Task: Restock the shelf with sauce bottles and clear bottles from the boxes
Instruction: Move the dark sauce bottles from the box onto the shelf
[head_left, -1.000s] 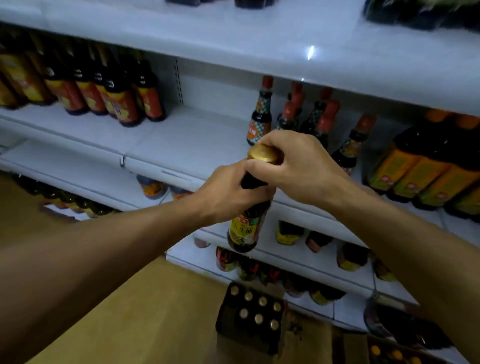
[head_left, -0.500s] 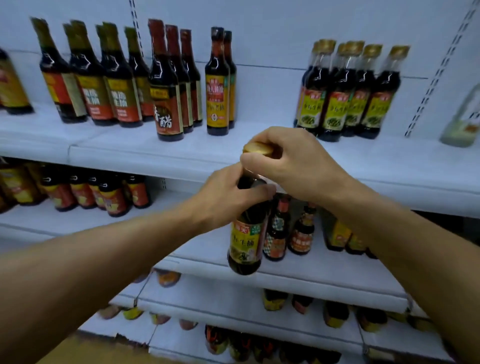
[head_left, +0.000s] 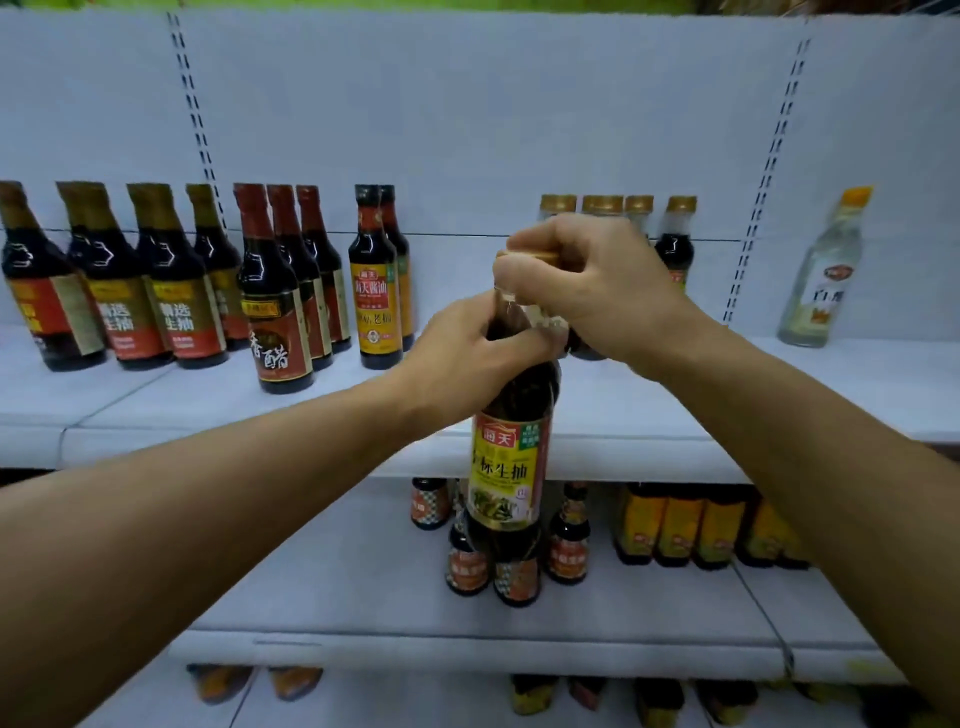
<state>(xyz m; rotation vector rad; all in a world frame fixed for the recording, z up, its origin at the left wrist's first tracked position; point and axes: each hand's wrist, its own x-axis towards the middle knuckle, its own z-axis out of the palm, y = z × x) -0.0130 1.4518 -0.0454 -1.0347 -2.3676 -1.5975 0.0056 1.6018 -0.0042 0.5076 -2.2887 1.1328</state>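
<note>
A dark sauce bottle (head_left: 511, 457) with a gold cap and a yellow-green label hangs upright in front of the white shelf (head_left: 810, 395). My left hand (head_left: 467, 358) is wrapped around its neck. My right hand (head_left: 592, 291) is closed over its cap from above. Behind my right hand, several matching gold-capped bottles (head_left: 675, 239) stand on the same shelf, partly hidden. A single clear bottle (head_left: 821, 275) with an orange cap stands at the far right of that shelf.
Rows of dark bottles with red and yellow labels (head_left: 171, 291) fill the left of the upper shelf. On the shelf below stand small red-capped bottles (head_left: 569, 540) and yellow-labelled containers (head_left: 680, 525). Bare shelf lies between the gold-capped group and the clear bottle.
The view has swung up from the box on the floor to the upper shelf. Both hands have carried the sauce bottle up with it, keeping the same grip.
</note>
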